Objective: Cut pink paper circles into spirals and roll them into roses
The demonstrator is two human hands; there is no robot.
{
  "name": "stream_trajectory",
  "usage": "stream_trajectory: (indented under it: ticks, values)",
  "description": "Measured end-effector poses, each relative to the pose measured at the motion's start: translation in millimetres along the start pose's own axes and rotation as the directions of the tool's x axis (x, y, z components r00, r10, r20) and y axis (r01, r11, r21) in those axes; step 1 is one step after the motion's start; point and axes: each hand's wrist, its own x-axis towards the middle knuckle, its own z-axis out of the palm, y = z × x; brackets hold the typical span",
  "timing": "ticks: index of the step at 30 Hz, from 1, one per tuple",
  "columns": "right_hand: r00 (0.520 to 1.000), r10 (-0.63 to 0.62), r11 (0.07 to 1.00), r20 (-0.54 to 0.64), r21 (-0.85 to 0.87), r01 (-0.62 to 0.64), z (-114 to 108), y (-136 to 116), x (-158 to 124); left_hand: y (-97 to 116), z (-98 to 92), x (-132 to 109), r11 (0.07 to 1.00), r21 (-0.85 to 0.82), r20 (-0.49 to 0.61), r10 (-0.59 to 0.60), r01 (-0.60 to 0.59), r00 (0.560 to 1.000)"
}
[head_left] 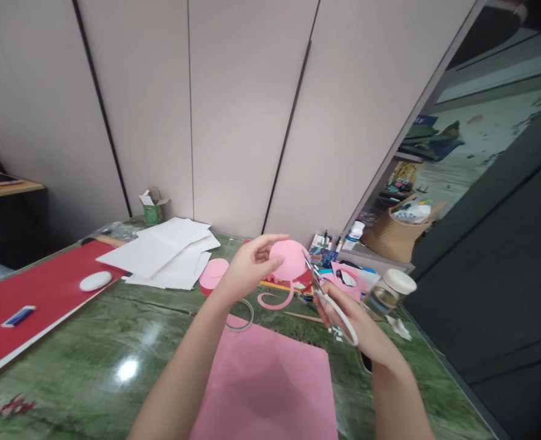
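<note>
Between thumb and fingers, my left hand (252, 266) pinches the left edge of a round pink paper piece (290, 260) above the table. From the lower right of this disc a thin curled paper strip (277, 304) hangs down. My right hand (344, 308) is closed on white-handled scissors (339, 315), whose blades meet the disc's right edge. Below my hands lies a large pink paper sheet (270, 385). A grey ring (240, 316) rests at its top edge, partly behind my left forearm. Left of my left hand is a pink paper circle (214, 273).
White paper sheets (165, 247) and a red board (36, 287) with a white oval object (95, 281) lie left. A glass jar (389, 293), pink paper offcuts (350, 278), a white bottle (353, 235) and a woven basket (396, 232) are at the right. A wall closes the back.
</note>
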Motion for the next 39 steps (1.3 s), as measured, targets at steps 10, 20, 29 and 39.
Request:
stream_trajectory:
  ticks: [10, 20, 29, 39]
  values:
    - [1.000, 0.000, 0.995, 0.003, 0.095, 0.000, -0.6, 0.8, 0.6, 2.7, -1.7, -0.7, 1.000, 0.021, 0.004, 0.012, -0.012, 1.000]
    - [1.000, 0.030, 0.997, 0.007, 0.077, -0.030, -2.7, -0.1, -0.8, 4.6, -1.7, -1.2, 1.000, 0.024, -0.036, -0.005, 0.006, 0.999]
    - [0.999, 0.006, 0.998, -0.054, 0.065, -0.002, -2.4, 4.0, 4.9, 1.3, 7.0, -0.3, 0.997, -0.077, -0.026, -0.014, 0.012, 1.000]
    - [1.000, 0.010, 1.000, -0.022, -0.004, -0.010, -2.1, 2.6, -1.9, 3.8, 2.3, -2.2, 0.998, -0.062, 0.056, 0.006, -0.002, 0.998]
